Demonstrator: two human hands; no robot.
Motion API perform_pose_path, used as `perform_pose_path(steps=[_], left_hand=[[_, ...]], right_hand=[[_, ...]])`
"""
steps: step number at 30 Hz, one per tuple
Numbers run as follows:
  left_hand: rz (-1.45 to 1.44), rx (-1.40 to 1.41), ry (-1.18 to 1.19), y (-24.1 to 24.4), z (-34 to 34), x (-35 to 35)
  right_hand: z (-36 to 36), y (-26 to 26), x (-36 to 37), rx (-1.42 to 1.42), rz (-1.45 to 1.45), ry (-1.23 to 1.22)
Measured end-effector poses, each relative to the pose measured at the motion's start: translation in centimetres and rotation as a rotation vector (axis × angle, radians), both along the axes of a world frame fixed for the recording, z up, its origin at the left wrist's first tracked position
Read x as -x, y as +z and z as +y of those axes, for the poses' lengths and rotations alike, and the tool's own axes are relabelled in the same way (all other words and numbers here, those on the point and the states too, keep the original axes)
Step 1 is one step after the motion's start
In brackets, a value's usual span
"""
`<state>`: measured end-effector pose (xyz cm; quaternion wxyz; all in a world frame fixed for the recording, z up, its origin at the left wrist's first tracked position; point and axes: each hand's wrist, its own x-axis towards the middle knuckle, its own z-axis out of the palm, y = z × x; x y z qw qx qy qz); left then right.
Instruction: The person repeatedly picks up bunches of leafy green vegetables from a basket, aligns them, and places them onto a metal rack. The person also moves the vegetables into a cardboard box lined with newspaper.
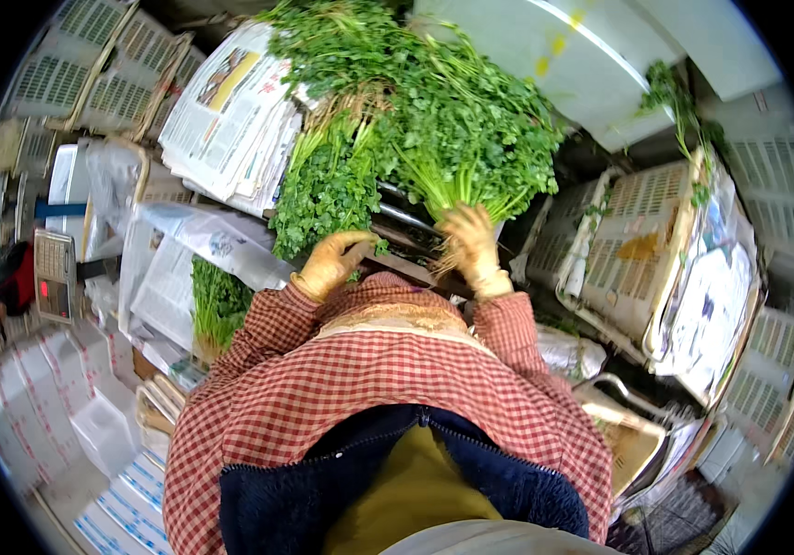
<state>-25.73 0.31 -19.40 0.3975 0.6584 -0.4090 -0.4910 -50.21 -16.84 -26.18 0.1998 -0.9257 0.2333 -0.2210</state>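
Observation:
My right hand (470,250), in a yellowish glove, grips a bunch of leafy coriander (466,184) by its stem bases. Thin pale roots hang below the fingers, and the leaves fan out away from me. My left hand (333,260), gloved the same way, is bent in front of my waist, close to the lower edge of another coriander bunch (327,198). A small leaf sprig (382,248) is at its fingertips; whether they pinch it is unclear. More coriander (348,41) is heaped beyond, some with roots showing.
A newspaper stack (220,118) borders the heap on the left. Nearer, a lined crate (161,291) holds more greens (216,305). Plastic crates (636,257) stand at right, white boxes (102,430) at lower left. A scale (55,274) with a lit display is far left.

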Motion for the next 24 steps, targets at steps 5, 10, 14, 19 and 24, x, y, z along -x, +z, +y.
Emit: perform_pose_path(steps=[5, 10, 14, 19, 24], left_hand=[[-0.374, 0.270, 0.091, 7.5, -2.5, 0.9], [-0.428, 0.738, 0.162, 11.9, -6.5, 1.5], [0.363, 0.656, -0.074, 12.2, -2.0, 0.5], [0.519, 0.935, 0.469, 9.5, 11.7, -6.2], [0.591, 1.318, 1.079, 10.0, 22.0, -15.7]], right_hand=[[-8.0, 16.8, -1.3, -0.748, -0.299, -0.105], [-5.1, 29.4, -5.6, -0.654, -0.066, 0.375], [1.1, 27.1, -15.5, -1.030, -0.173, 0.701], [15.5, 27.4, -30.6, -0.783, 0.029, 0.890], [24.3, 26.3, -39.7, -0.427, 0.181, 1.294]])
